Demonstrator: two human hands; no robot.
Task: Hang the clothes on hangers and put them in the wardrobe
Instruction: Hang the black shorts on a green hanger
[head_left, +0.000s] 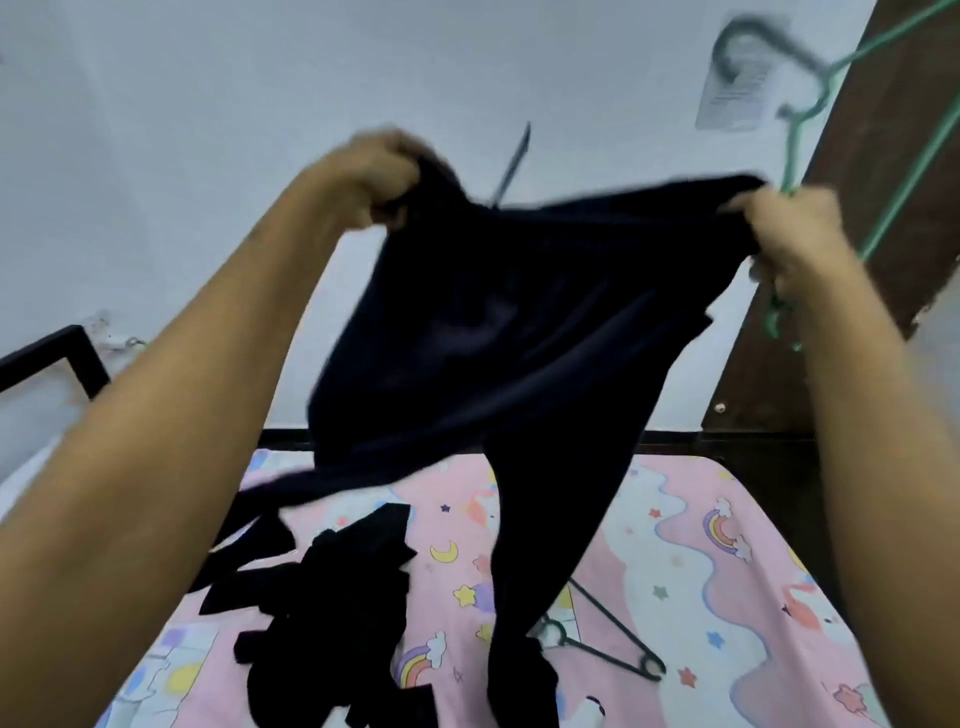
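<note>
The left hand (387, 171) is up high, and its fingers are curled tight round one top corner of a dark blue garment (483, 332). The right hand (795, 234) grips the other top corner, and it also holds a green hanger (795, 140). The hanger's hook sticks up above the right hand and looks blurry. The two hands pull the garment wide between them, so it hangs down in the air above the bed (701, 545). One long part of the garment drops down and touches the bed.

The bed has a pink sheet with rainbows, stars and moons on it. A pile of black clothes (332, 608) lies on the bed, below the garment and nearer the left arm. A dark hanger (602, 639) lies flat on the bed just beside the hanging part, on the right-arm side. A brown wooden wardrobe (852, 249) stands behind the right hand. A white wall (208, 130) is behind the garment
</note>
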